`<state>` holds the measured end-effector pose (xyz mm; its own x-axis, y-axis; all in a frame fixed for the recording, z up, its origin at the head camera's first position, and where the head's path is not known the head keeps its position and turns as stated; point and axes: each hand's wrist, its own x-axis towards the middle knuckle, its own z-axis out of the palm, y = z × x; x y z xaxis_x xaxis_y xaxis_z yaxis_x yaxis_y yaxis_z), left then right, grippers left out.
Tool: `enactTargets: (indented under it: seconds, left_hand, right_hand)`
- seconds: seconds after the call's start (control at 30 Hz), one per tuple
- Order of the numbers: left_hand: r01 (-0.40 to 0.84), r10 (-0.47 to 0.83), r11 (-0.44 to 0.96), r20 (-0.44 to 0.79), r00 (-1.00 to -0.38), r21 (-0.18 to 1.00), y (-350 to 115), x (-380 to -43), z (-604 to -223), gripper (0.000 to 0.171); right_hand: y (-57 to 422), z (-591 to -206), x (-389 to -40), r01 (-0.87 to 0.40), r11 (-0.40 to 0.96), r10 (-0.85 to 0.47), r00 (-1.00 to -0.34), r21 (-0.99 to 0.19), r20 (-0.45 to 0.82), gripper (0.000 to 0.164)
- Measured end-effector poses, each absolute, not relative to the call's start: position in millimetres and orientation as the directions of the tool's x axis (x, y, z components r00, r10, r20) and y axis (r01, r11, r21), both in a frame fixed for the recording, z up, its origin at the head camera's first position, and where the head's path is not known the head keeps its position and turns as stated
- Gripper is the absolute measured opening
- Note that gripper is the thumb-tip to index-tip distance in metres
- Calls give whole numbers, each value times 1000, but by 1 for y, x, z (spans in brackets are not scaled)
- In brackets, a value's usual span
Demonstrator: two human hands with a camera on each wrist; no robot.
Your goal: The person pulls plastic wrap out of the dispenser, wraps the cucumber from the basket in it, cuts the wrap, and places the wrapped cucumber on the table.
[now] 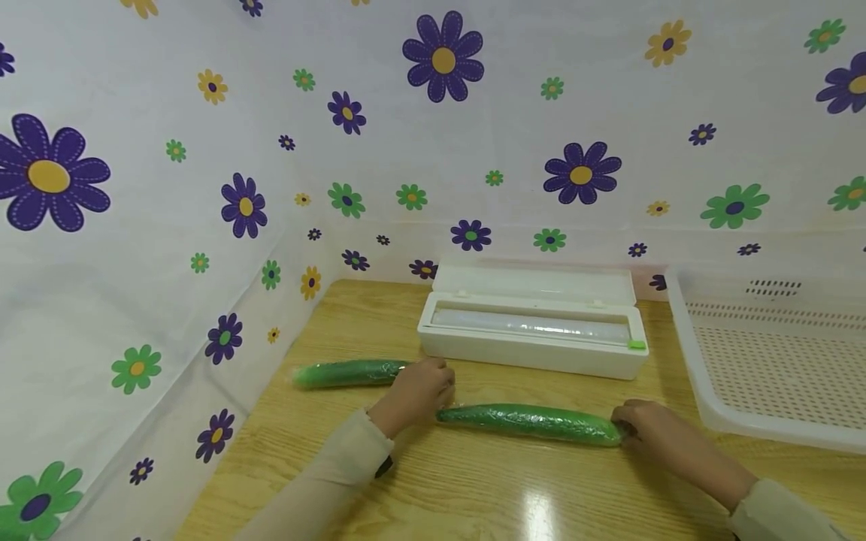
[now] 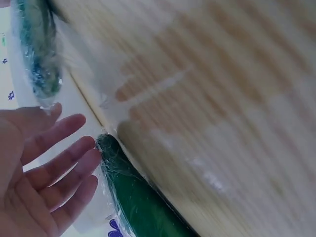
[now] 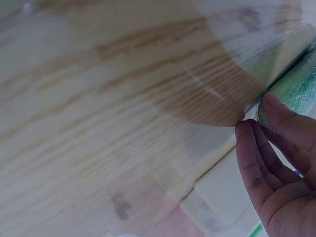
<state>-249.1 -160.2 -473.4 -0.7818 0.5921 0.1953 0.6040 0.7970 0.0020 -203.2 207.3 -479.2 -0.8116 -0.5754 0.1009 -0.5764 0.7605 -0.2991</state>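
Observation:
A cucumber (image 1: 531, 422) wrapped in clear cling film lies across the wooden table in front of me. My right hand (image 1: 652, 436) pinches its paler right end; the right wrist view shows the thumb (image 3: 281, 111) against the wrapped tip and the fingers below. At its dark left tip is my left hand (image 1: 419, 391), fingers loosely bent and thumb apart from them. The left wrist view has those fingertips (image 2: 89, 148) right beside the film at the cucumber tip. A second wrapped cucumber (image 1: 348, 373) lies behind and left, its right end partly hidden by the left hand.
Behind the cucumbers stands a white cling film dispenser (image 1: 534, 353), lid raised, with a film roll (image 1: 531, 324) inside and a green tab at its right end. To the right sits a white perforated basket (image 1: 704, 391). Flower-printed sheeting (image 1: 514, 113) borders the table behind and left.

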Motion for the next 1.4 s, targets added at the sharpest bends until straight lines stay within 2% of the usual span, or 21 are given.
enactTargets:
  seconds: [0.1,0.27,0.37,0.47,0.63,0.73,0.83,1.07,1.27,1.4]
  left_hand:
    - [623,613,781,145,-777,40,-164,-246,-472,18]
    - [619,644,750,-39,-764,233,-169,-242,-465,32]
    - [596,641,749,-93,-762,290,-170,-243,-464,35]
    - [554,600,780,-95,-794,291,-170,-247,-466,24]
    - [524,549,827,-86,-832,204,-167,-252,-468,3]
    - [529,551,829,-101,-828,184,-165,-254,-467,8]
    - [509,547,825,-121,-828,244,-165,-255,-467,12]
    - [415,536,746,-100,-838,521,-173,-255,-470,7]
    - [426,544,694,-34,-839,581,-179,-245,-468,2]
    - [446,558,695,-32,-829,565,-180,-236,-464,14]
  right_hand:
    - [209,-482,-204,-595,744,-588,-799,-304,126,22]
    - [207,-477,-202,-580,754,-582,-808,-308,95,21]
    - [206,-474,-202,-571,765,-575,-814,-297,82,20]
    - [206,-472,-202,-562,774,-570,-819,-292,67,20]
    - [205,-469,-201,-558,778,-568,-821,-289,58,20]
    - [205,-470,-202,-563,775,-571,-818,-285,65,20]
    - [205,-471,-202,-573,771,-576,-813,-278,78,21]
    - [204,-471,-202,-568,773,-573,-816,-283,72,20]
    - [204,-471,-202,-546,791,-559,-828,-277,38,22]
    - [203,-470,-201,-545,795,-557,-830,-267,34,21]
